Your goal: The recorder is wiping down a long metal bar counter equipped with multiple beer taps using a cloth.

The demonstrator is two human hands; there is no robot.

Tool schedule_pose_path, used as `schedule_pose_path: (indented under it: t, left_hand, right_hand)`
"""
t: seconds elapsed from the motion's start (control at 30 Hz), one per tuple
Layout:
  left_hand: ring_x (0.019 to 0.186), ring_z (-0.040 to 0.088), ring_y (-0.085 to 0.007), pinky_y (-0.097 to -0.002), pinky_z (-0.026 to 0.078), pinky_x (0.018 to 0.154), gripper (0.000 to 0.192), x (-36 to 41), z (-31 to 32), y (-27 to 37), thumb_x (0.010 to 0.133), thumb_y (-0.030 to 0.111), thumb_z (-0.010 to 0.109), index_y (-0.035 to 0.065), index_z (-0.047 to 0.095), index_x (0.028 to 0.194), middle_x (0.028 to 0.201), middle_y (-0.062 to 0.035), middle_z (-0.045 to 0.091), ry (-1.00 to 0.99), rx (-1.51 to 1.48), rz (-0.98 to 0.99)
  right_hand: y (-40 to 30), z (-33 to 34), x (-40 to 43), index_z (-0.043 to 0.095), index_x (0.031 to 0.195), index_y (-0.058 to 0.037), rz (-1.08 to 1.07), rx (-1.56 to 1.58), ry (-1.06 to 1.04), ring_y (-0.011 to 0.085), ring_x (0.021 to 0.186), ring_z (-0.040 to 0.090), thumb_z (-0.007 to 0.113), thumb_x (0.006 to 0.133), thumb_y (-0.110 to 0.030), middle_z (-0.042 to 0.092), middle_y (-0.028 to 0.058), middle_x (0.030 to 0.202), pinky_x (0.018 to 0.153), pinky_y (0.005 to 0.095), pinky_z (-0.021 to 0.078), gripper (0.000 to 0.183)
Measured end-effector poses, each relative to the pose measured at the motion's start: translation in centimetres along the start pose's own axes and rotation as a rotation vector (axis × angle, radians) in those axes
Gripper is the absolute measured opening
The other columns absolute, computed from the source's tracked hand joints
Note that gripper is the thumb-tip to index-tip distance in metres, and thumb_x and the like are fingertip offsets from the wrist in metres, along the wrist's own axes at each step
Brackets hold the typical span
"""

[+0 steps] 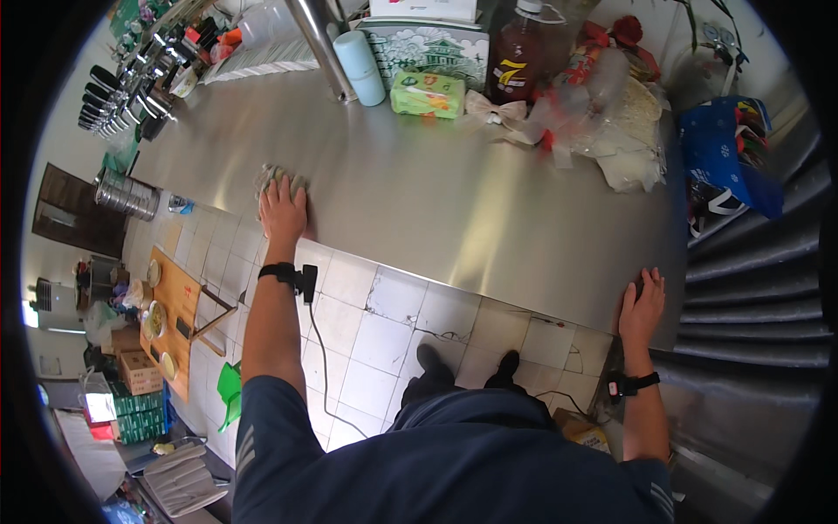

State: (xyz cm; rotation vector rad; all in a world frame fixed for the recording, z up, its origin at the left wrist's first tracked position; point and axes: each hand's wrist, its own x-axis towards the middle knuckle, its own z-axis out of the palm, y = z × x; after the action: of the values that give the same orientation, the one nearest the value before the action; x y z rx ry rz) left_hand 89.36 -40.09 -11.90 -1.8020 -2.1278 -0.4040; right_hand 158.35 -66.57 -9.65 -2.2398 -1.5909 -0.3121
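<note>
A long stainless steel counter (406,190) spans the view in front of me. My left hand (284,206) presses a crumpled cloth (270,177) onto the counter near its front edge, left of centre. The cloth shows past my fingertips, and the palm hides the rest. At the counter's right front corner my right hand (643,304) rests on the metal, its fingers slightly apart and nothing visible in it. Each wrist wears a black strap with a small device.
Along the counter's back stand a metal post (321,49), a light blue bottle (360,69), a green tissue pack (427,95), a dark drink bottle (517,56) and plastic bags (619,124). Beer taps (121,98) are at the far left. A cable (321,354) hangs from the left wrist device.
</note>
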Motion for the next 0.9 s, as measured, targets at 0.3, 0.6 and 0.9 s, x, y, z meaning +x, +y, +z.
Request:
schedule_pose_path:
  t: [0.3, 0.6, 0.9]
  left_hand:
    - [0.141, 0.037, -0.0442, -0.0607, 0.030, 0.113, 0.057, -15.1, -8.7, 33.3, 0.089, 0.031, 0.065, 0.0125, 0.054, 0.142, 0.150, -0.0153, 0.046, -0.036, -0.499, 0.566]
    - [0.150, 0.029, -0.0392, -0.0562, 0.026, 0.120, 0.073, -29.9, -18.2, 56.7, 0.082, 0.028, 0.074, -0.0023, 0.049, 0.143, 0.153, -0.0205, 0.043, -0.478, -1.097, 1.036]
    - [0.136, 0.050, -0.0408, -0.0507, 0.043, 0.109, 0.047, -31.1, -18.0, 36.5, 0.080, -0.004, 0.066, 0.0086, 0.064, 0.125, 0.141, -0.0150, 0.058, -0.202, -1.242, 0.620]
  right_hand:
    - [1.2, -0.7, -0.4, 0.051, 0.139, -0.0044, 0.050, 0.229, -0.013, 0.0417, 0.145, 0.035, 0.057, 0.099, -0.025, 0.047, 0.0210, 0.149, 0.119, 0.0531, 0.0252, 0.046]
    - [8.4, -8.1, -1.4, 0.050, 0.142, -0.0015, -0.024, 0.695, -0.161, 0.0371, 0.143, 0.041, 0.054, 0.100, -0.015, 0.043, 0.0197, 0.154, 0.116, 0.0450, 0.0357, 0.044]
    - [8.8, -6.3, -1.1, 0.036, 0.154, -0.0063, -0.353, 0.185, -0.366, 0.0412, 0.153, 0.019, 0.072, 0.088, -0.032, 0.026, 0.0188, 0.164, 0.122, 0.0529, 0.0220, 0.080]
